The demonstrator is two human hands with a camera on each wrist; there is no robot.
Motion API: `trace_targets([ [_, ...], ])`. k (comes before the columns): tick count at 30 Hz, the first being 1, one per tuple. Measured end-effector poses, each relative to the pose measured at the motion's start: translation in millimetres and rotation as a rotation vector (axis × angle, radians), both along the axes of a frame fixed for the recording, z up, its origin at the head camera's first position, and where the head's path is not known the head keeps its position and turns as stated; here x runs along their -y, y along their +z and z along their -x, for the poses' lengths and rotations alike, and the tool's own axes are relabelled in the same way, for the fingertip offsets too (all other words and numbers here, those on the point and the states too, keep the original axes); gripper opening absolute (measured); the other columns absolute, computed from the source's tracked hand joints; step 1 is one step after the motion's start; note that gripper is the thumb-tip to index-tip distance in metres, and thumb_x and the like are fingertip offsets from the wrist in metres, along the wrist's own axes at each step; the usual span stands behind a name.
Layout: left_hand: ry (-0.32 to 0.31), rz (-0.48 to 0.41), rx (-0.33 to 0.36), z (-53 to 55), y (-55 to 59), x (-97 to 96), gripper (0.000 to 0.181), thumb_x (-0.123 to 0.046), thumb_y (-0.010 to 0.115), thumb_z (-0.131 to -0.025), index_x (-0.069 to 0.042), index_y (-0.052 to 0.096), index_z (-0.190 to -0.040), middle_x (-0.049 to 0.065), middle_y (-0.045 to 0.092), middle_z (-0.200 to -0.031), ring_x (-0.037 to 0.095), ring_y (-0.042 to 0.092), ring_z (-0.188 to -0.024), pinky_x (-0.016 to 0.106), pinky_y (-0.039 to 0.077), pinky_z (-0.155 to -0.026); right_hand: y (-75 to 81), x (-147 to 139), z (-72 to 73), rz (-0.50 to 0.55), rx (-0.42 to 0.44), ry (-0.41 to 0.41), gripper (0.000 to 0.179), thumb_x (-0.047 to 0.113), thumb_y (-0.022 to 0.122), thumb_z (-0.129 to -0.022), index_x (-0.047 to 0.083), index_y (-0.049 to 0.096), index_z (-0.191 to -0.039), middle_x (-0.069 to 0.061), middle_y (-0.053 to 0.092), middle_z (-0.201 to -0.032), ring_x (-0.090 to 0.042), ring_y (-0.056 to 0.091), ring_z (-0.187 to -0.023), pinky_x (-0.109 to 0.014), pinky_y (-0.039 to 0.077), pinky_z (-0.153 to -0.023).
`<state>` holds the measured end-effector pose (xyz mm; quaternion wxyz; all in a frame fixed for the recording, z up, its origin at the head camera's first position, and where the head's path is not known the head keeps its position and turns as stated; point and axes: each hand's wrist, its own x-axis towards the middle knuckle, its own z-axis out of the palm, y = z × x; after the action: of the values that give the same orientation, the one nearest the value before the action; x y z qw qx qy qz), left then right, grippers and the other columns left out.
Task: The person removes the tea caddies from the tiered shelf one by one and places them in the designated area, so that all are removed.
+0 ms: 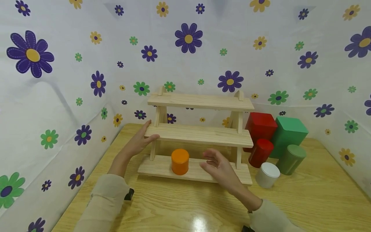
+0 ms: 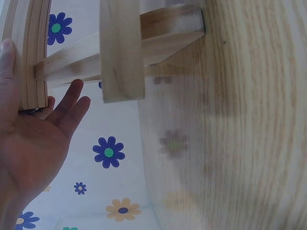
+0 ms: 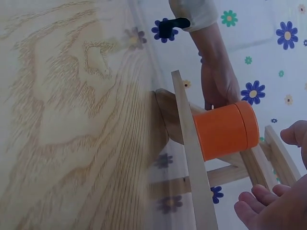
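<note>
A three-tier wooden display shelf [image 1: 200, 134] stands on the table. My left hand [image 1: 139, 141] grips the left end of its middle board, thumb along the front edge; the left wrist view shows the fingers [image 2: 72, 108] reaching past the board's end. An orange cylindrical canister [image 1: 180, 162] stands upright on the bottom board, left of centre. To the right of it, my right hand [image 1: 221, 168] hovers over the front of that board, apart from the canister, with loosely bent fingers and nothing in them. In the right wrist view the orange canister [image 3: 223, 132] is beside the fingers.
Right of the shelf stand a red box [image 1: 262, 125], a green box [image 1: 290, 133], a red cylinder [image 1: 261, 153], a green cylinder [image 1: 292, 159] and a white cylinder [image 1: 268, 175]. Flower-patterned cloth [image 1: 188, 64] encloses the wooden table [image 1: 174, 206] at the back and sides.
</note>
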<state>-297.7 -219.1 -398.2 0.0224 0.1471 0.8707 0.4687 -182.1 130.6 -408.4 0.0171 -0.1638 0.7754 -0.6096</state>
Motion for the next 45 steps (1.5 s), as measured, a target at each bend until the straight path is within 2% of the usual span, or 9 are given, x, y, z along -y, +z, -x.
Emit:
trace_targets([
  [12, -0.004, 0.002, -0.001, 0.2, 0.8, 0.5, 0.095, -0.049, 0.060, -0.104, -0.009, 0.002, -0.167, 0.019, 0.004, -0.172, 0.043, 0.010, -0.156, 0.063, 0.010, -0.123, -10.7, 27.1, 6.8, 0.035, 0.029, 0.057, 0.063, 0.013, 0.072, -0.098, -0.007, 0.042, -0.150, -0.026, 0.054, -0.143, -0.040, 0.056, -0.130, -0.043, 0.050, -0.107],
  [21, 0.006, -0.002, 0.001, 0.8, 0.0, 2.1, 0.093, -0.048, 0.059, -0.104, -0.011, 0.002, -0.167, 0.018, 0.005, -0.172, 0.041, 0.010, -0.156, 0.060, 0.010, -0.124, -17.4, 47.0, 9.8, 0.065, -0.004, 0.122, 0.065, 0.013, 0.074, -0.097, -0.009, 0.042, -0.148, -0.025, 0.054, -0.142, -0.039, 0.053, -0.131, -0.051, 0.045, -0.111],
  [29, -0.004, -0.012, -0.001, 0.1, 0.0, 1.5, 0.091, -0.045, 0.060, -0.105, -0.011, 0.002, -0.167, 0.018, 0.006, -0.172, 0.042, 0.012, -0.156, 0.062, 0.011, -0.123, -18.7, 61.1, 14.3, 0.053, -0.029, 0.119, 0.062, 0.011, 0.076, -0.095, -0.007, 0.046, -0.146, -0.022, 0.058, -0.137, -0.035, 0.057, -0.124, -0.051, 0.047, -0.108],
  [40, -0.005, -0.007, -0.004, -2.0, 2.1, -0.7, 0.092, -0.047, 0.059, -0.105, -0.010, 0.003, -0.167, 0.019, 0.006, -0.172, 0.042, 0.012, -0.156, 0.062, 0.011, -0.123, -21.3, 71.2, 20.1, 0.037, -0.089, 0.140, 0.060, 0.009, 0.075, -0.096, -0.001, 0.047, -0.148, -0.016, 0.063, -0.132, -0.030, 0.063, -0.116, -0.041, 0.054, -0.099],
  [45, 0.004, -0.005, 0.007, -1.7, 2.5, -0.4, 0.093, -0.049, 0.059, -0.104, -0.011, 0.002, -0.167, 0.018, 0.006, -0.172, 0.041, 0.011, -0.156, 0.060, 0.011, -0.124, -21.1, 71.6, 19.2, 0.039, -0.079, 0.116, 0.059, 0.009, 0.076, -0.095, 0.001, 0.050, -0.146, -0.014, 0.064, -0.130, -0.028, 0.063, -0.114, -0.039, 0.054, -0.098],
])
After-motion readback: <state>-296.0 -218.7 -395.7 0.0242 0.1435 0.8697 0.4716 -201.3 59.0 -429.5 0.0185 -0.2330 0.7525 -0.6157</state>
